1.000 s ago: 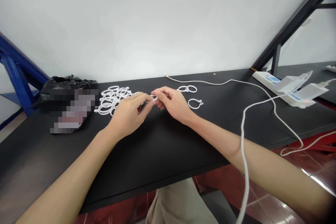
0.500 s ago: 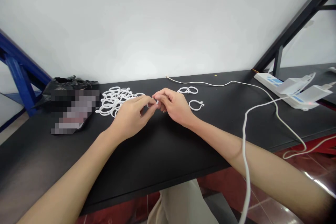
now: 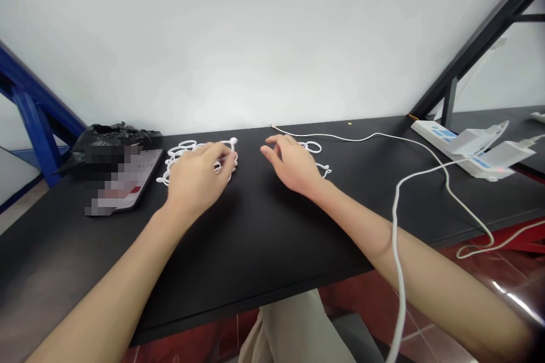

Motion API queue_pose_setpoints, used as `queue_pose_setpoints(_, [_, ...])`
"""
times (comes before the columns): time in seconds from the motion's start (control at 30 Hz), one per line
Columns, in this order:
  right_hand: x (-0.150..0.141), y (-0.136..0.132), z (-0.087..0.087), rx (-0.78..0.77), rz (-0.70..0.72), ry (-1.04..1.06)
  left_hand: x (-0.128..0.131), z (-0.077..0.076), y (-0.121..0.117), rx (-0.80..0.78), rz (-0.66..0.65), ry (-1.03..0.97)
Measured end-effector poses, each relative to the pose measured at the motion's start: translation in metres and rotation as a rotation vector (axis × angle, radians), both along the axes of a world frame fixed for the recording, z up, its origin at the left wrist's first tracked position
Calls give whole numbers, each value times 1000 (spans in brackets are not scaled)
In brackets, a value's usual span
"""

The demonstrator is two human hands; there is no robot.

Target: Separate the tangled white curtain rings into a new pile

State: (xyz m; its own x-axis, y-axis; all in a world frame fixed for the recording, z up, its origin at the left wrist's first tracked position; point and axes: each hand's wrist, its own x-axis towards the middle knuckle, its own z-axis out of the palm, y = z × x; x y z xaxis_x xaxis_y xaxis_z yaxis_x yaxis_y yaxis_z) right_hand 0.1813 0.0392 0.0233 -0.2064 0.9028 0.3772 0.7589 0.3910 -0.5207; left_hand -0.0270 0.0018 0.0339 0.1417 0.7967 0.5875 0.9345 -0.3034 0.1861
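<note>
My left hand is over the pile of white plastic rings at the left, covering much of it. Its thumb and fingers are closed on a white ring, whose small ball end sticks up past the fingertips. Apart from it, near the middle of the table, my right hand has thumb and forefinger spread with nothing seen between them. Just behind the right hand lie a few more white rings, and another ring with a ball end is partly hidden by that hand.
A phone-like flat object, partly blurred out, lies at the left before a black plastic bag. A white power strip with chargers stands at the right. Its white cable loops across my right forearm. A pale wall rises behind the black table.
My hands were together at the middle around a small white piece and have parted. The left hand moved left onto the ring pile; the right shifted slightly right and its fingers spread.
</note>
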Motion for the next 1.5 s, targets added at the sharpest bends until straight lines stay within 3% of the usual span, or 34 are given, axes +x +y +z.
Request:
queue_pose_setpoints(0.07, [10, 8, -1, 41, -155, -188, -13, -3, 5, 48, 127, 59])
queue_pose_setpoints(0.13, [20, 15, -5, 57, -224, -314, -26, -9, 10, 61, 162, 152])
queue_pose_setpoints(0.33, [27, 22, -12, -15, -151, -387, -39, -19, 16, 14, 177, 219])
queue_pose_setpoints(0.43, [21, 19, -9, 17, -79, -276, -32, -12, 12, -3, 193, 191])
queue_pose_setpoints(0.53, [12, 13, -6, 78, 86, -17, -22, -4, 8, 53, 142, 141])
queue_pose_setpoints(0.63, [1, 4, -5, 57, 288, 212, -11, 0, 6, 53, -60, 75])
queue_pose_setpoints(0.77, [-8, -6, -4, 86, 429, 303, 1, -4, 6, -58, -343, 81])
queue_pose_setpoints(0.93, [-12, -8, -3, 28, 407, 439, 3, -10, 6, -148, -387, 62])
queue_pose_setpoints(1.0, [-13, -7, -4, -119, 400, 538, 3, -10, 5, -148, -417, 28])
queue_pose_setpoints(1.13, [-13, -6, -5, -399, 513, 659, 6, -7, 2, -188, -468, -29])
queue_pose_setpoints(1.5, [-11, -4, -3, -337, 400, 687, 14, -6, -3, -209, -448, -62])
